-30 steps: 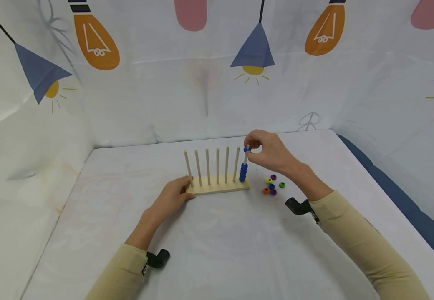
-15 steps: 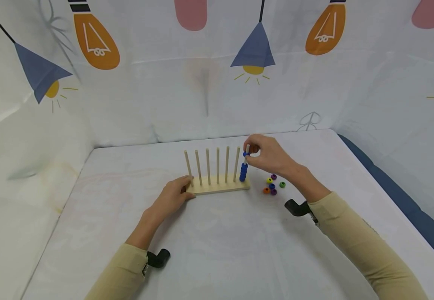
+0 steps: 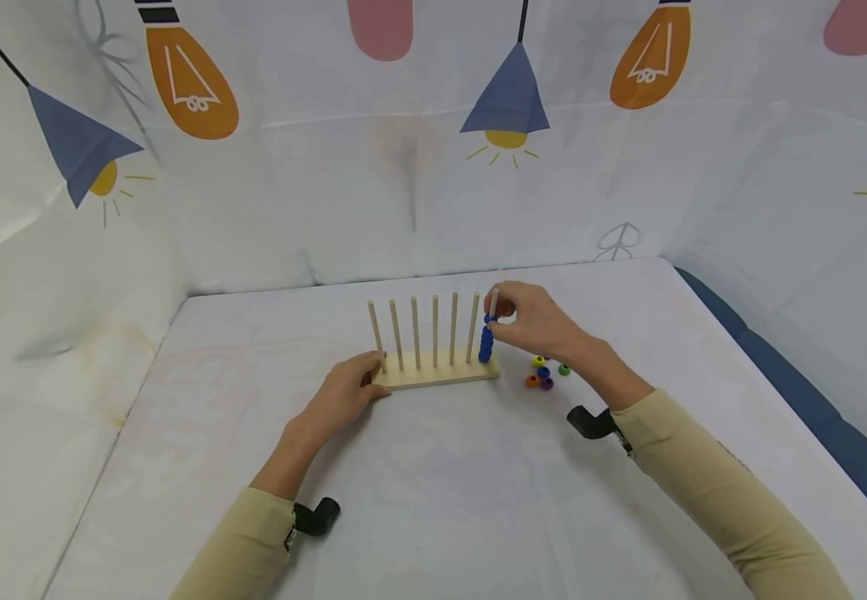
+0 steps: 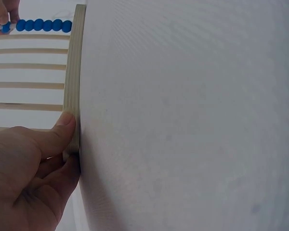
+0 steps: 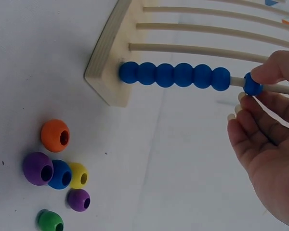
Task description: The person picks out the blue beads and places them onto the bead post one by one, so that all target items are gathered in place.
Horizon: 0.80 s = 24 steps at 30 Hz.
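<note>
A pale wooden base with several upright pegs stands on the table. Its rightmost peg carries a stack of blue beads. My right hand pinches one more blue bead between thumb and forefinger; the peg runs through it, and a short gap parts it from the stack. At the base's left end, my left hand grips the wood, thumb on the near edge and fingers beneath or behind, partly hidden in the left wrist view.
Right of the base lie loose beads: orange, two purple, one of them a larger-looking purple bead, blue, yellow and green. A white cloth wall printed with lamps rises behind the white table.
My right hand has come down along the rightmost peg, bringing the pinched blue bead from near the top to just above the stack. The left hand and the base have stayed put.
</note>
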Available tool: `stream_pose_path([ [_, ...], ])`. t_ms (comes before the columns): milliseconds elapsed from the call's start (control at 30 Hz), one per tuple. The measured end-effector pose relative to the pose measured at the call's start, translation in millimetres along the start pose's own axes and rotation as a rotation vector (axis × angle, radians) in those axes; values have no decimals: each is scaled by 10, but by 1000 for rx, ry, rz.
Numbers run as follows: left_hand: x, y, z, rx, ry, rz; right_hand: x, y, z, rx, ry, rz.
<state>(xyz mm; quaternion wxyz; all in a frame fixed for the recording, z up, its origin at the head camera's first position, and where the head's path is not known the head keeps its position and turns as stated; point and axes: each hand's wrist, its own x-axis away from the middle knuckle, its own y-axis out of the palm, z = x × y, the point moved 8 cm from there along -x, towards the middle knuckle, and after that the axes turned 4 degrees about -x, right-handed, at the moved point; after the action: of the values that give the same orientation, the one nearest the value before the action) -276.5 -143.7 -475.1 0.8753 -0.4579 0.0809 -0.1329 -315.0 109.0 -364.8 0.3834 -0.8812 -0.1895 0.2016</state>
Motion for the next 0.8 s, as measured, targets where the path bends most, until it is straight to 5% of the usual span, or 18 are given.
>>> stream_pose_path([
  [800,-14,10,-8,-7,-3,8,37,62,128,-14,18,-18],
])
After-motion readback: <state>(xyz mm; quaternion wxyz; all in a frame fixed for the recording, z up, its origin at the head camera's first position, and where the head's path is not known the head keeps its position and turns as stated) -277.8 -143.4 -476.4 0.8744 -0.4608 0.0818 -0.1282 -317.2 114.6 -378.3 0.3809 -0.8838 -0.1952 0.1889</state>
